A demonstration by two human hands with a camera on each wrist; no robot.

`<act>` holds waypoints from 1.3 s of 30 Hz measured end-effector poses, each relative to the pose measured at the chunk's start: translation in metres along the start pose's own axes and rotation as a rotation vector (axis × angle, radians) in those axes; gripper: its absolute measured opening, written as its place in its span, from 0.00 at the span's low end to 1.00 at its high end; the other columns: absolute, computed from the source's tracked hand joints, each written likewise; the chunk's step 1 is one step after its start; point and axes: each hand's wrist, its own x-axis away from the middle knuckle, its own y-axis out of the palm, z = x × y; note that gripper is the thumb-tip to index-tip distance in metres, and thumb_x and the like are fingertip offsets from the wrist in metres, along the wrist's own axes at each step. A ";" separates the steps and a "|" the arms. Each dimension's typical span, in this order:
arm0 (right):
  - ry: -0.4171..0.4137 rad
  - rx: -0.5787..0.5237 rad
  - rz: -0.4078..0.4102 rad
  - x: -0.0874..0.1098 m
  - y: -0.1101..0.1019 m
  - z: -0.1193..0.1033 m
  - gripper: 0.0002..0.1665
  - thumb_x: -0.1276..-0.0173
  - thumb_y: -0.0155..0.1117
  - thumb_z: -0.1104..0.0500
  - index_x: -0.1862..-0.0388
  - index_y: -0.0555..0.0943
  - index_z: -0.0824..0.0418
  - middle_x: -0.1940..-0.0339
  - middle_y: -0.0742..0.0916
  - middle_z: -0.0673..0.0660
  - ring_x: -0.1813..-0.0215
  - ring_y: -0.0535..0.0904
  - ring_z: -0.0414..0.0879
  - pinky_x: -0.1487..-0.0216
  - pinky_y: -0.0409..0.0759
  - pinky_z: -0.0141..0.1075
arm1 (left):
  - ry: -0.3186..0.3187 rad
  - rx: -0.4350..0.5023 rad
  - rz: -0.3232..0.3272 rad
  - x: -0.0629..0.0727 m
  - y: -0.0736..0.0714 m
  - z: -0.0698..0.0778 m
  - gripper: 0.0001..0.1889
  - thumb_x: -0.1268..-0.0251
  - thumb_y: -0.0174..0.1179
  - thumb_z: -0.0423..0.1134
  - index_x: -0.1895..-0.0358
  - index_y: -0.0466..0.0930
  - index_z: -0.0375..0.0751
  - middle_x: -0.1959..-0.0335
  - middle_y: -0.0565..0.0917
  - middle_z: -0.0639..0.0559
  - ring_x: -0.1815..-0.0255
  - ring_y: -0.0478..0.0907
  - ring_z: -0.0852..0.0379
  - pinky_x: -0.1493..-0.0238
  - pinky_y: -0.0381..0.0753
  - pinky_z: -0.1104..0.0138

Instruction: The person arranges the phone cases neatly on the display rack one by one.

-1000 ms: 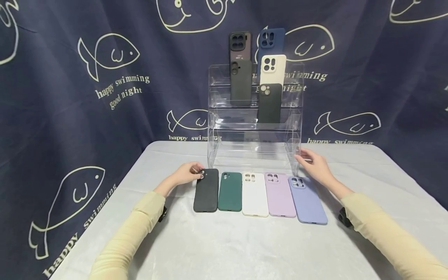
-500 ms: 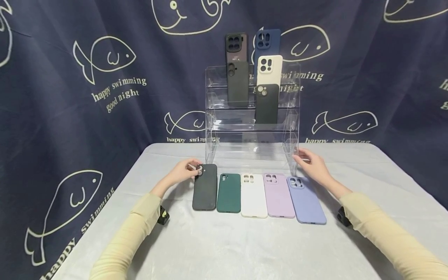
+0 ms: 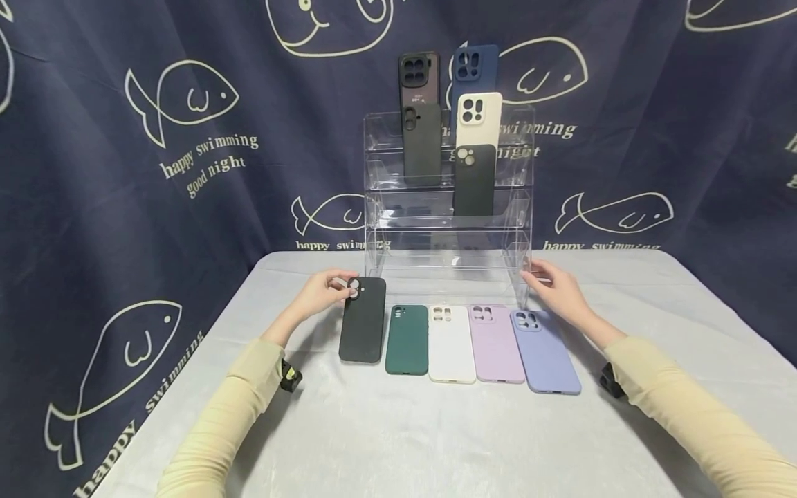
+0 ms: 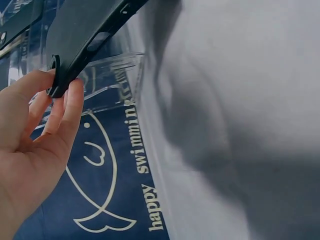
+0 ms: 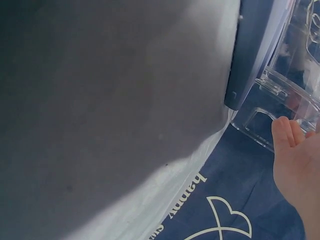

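My left hand (image 3: 322,292) pinches a black phone case (image 3: 364,321) by its upper left corner, beside the camera cutout. The case leans upright at the left end of the row; its contact with the table cannot be told. In the left wrist view, the thumb (image 4: 36,82) lies on one face and the fingers on the other. My right hand (image 3: 558,290) holds the right side edge of a clear tiered display stand (image 3: 448,286). Its fingertips partly show against the clear plastic in the right wrist view.
On the table (image 3: 436,436) lie a green case (image 3: 407,340), a white case (image 3: 452,349), a lilac case (image 3: 497,349) and a periwinkle case (image 3: 548,356). Several cases, such as a navy one (image 3: 486,69), stand in the upper tiers. A patterned curtain (image 3: 205,228) hangs behind.
My left hand has lifted the top of the black case off the table and shifted it slightly away from me. The right hand stays at the stand's side.
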 end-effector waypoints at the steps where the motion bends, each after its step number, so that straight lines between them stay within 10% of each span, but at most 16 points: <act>1: -0.001 -0.001 0.002 0.000 0.000 0.000 0.27 0.31 0.57 0.56 0.39 0.70 0.73 0.49 0.81 0.73 0.50 0.80 0.64 0.49 0.79 0.31 | 0.005 0.003 0.006 -0.001 -0.001 0.002 0.21 0.42 0.63 0.34 0.44 0.78 0.38 0.53 0.83 0.37 0.64 0.84 0.52 0.67 0.82 0.68; 12: -0.002 -0.017 0.018 0.001 -0.001 -0.001 0.27 0.31 0.58 0.55 0.40 0.71 0.73 0.51 0.82 0.72 0.56 0.80 0.37 0.57 0.68 0.07 | 0.108 -0.007 0.076 -0.010 -0.015 0.037 0.21 0.42 0.63 0.32 0.44 0.76 0.33 0.47 0.79 0.36 0.58 0.83 0.42 0.69 0.79 0.72; 19: 0.003 -0.002 0.019 0.000 -0.001 0.001 0.27 0.31 0.57 0.55 0.41 0.71 0.73 0.51 0.82 0.72 0.50 0.79 0.62 0.52 0.78 0.19 | 0.150 0.001 0.170 -0.026 -0.019 0.042 0.19 0.43 0.64 0.33 0.47 0.77 0.35 0.51 0.81 0.38 0.61 0.83 0.46 0.71 0.79 0.75; 33: -0.011 -0.008 0.008 -0.003 0.002 0.004 0.27 0.31 0.58 0.56 0.40 0.70 0.74 0.51 0.81 0.73 0.51 0.80 0.65 0.50 0.79 0.29 | 0.161 -0.032 0.294 -0.051 -0.022 0.074 0.19 0.43 0.65 0.34 0.47 0.79 0.38 0.52 0.82 0.41 0.60 0.83 0.48 0.64 0.84 0.67; 39: -0.014 -0.010 0.018 -0.002 0.002 0.004 0.27 0.31 0.59 0.56 0.41 0.71 0.73 0.52 0.83 0.71 0.57 0.81 0.36 0.54 0.75 0.14 | 0.182 -0.042 0.316 -0.063 -0.020 0.088 0.19 0.43 0.64 0.34 0.46 0.79 0.39 0.51 0.83 0.42 0.60 0.83 0.49 0.67 0.83 0.70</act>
